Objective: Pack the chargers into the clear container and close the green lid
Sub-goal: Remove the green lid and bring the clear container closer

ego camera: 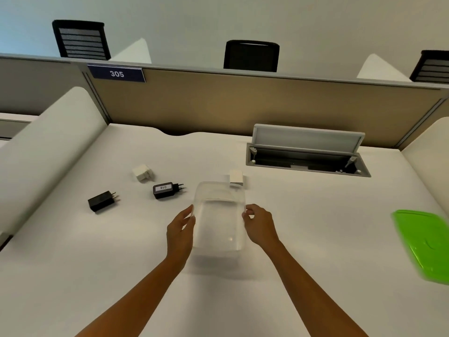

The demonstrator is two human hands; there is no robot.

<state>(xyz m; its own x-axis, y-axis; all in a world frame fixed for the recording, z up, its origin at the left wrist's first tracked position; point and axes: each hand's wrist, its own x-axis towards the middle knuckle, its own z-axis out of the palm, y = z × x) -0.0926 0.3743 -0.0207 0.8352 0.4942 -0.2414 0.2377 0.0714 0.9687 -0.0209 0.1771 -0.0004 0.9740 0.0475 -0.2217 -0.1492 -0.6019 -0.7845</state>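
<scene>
You have the clear container (220, 220) between both hands near the middle of the white worktop (315, 215). Your left hand (181, 231) lies flat against its left wall, fingers extended along the side, and your right hand (260, 223) pinches the rim at its right edge; together they form a grip grasping the container. It holds nothing that you can make out through its walls.

The chargers lie outside it. A white charger (236, 178) stands just beyond the container's far right corner. To your left sit a black charger with a label (166, 190), a white folding-plug charger (142, 173) behind it, and a black two-prong charger (102, 201) farthest left. The green lid (424, 244) lies well apart on your right, at the worktop's edge of view. Behind the container, the cable hatch (307, 152) stands open.
</scene>
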